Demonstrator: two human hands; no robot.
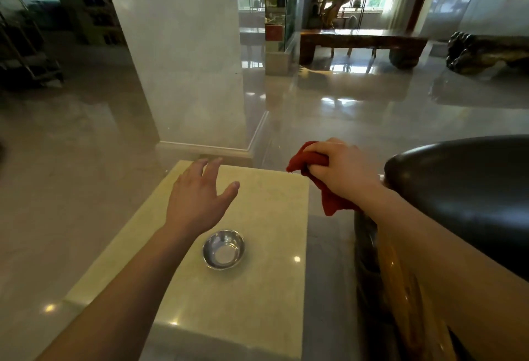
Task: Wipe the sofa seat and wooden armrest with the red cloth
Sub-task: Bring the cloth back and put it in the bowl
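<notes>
- The right hand (340, 164) grips a crumpled red cloth (312, 173), its fingers curled round the bunched fabric, which hangs below the wrist.
- The cloth is held just beside the dark rounded leather sofa (463, 189) and its glossy wooden armrest (400, 283).
- The left hand (197, 197) hovers with fingers spread wide, holding nothing, over the pale stone worktop (257, 303).
- A small shiny metal bowl (223, 249) stands on the worktop.

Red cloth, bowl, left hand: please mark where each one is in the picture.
Red cloth (333, 201), head view, on its hanging lower part.
Bowl (223, 249), head view, on its inner bottom.
Left hand (197, 197), head view, on its back.
</notes>
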